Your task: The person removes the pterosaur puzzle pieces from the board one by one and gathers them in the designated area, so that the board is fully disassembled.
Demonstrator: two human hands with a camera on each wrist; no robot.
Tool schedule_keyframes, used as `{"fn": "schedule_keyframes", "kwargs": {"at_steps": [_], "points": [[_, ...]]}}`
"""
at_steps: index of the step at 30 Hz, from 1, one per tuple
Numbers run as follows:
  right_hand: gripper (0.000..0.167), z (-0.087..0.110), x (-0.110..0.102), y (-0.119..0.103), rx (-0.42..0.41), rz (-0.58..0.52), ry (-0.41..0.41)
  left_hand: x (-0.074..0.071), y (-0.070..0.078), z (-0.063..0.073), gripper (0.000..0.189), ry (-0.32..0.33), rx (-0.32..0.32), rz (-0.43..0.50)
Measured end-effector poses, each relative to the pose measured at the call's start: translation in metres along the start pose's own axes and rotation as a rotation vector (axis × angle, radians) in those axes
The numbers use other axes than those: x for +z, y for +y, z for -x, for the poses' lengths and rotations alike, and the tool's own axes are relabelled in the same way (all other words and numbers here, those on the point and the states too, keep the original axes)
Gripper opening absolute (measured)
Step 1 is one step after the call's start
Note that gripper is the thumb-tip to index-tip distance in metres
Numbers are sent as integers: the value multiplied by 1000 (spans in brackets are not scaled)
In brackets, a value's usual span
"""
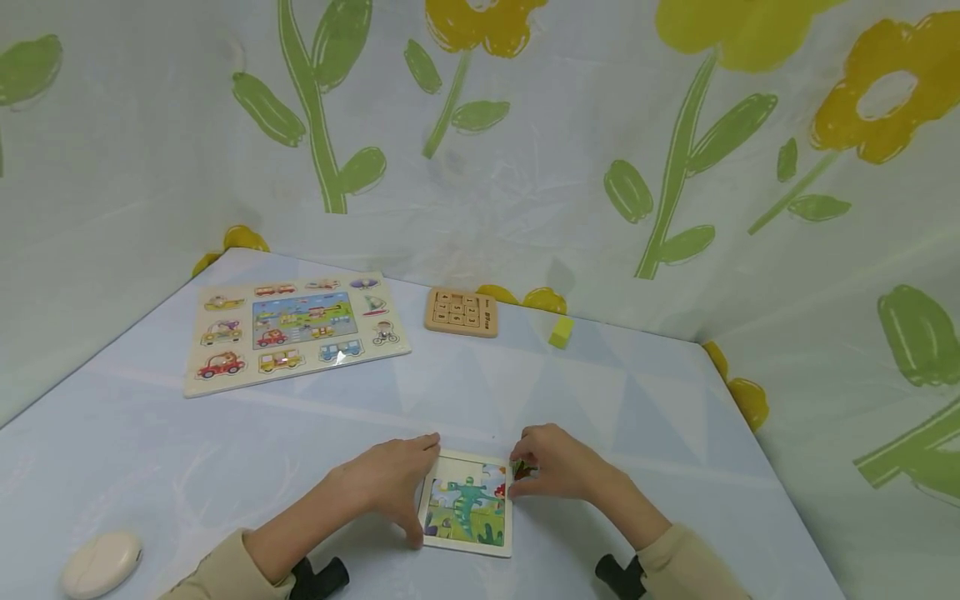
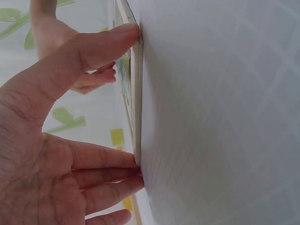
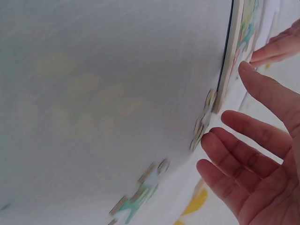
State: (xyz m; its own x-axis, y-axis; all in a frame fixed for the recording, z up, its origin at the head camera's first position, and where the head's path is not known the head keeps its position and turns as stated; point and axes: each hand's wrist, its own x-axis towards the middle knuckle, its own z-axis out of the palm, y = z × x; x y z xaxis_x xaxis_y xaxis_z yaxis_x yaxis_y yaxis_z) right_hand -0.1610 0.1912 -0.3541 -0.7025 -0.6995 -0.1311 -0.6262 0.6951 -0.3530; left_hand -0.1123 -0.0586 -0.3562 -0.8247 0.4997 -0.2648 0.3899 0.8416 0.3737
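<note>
The puzzle (image 1: 467,508) lies flat on the bench (image 1: 480,392). The left hand (image 1: 384,482), thumb and fingers spread, touches its left side. At its right edge the right hand (image 1: 561,463) (fingers loosely bent, apparently gripping nothing) is beside a loose piece (image 3: 203,121).

On the table (image 1: 637,400), a puzzle tray (image 1: 461,468) lies between the left hand (image 1: 390,479) and right hand (image 1: 555,467), loose pieces (image 3: 198,131) just to its right. Behind it sits a number puzzle (image 1: 461,312), with a larger board (image 1: 250,375) to the left and a block (image 1: 561,332) to the right.
</note>
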Motion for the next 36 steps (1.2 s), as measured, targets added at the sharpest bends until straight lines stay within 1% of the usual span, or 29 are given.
{"fn": "schedule_keyframes", "kwargs": {"at_steps": [5,11,14,21,25,30,32,36], "points": [[25,-9,3,-8,-6,-20,-14,-1,0,1,108,-5,6,-4],[24,-13,4,-13,-10,-12,-4,0,1,0,108,-5,8,-14],[24,-14,5,-15,2,-16,-8,0,1,-1,108,-4,6,-15],[25,-18,8,-21,20,-28,-49,1,0,-1,109,1,-12,-7],[26,-19,9,-25,46,-44,-51,0,0,-2,109,-6,-12,-8],[29,-20,8,-28,80,-1,-74,-1,0,-2,109,-4,-17,-14],[28,-20,7,-29,76,21,-95,0,0,-2,108,-3,-17,-9],[25,-22,5,-29,42,67,-135,0,0,-2,108,-4,-13,3]]}}
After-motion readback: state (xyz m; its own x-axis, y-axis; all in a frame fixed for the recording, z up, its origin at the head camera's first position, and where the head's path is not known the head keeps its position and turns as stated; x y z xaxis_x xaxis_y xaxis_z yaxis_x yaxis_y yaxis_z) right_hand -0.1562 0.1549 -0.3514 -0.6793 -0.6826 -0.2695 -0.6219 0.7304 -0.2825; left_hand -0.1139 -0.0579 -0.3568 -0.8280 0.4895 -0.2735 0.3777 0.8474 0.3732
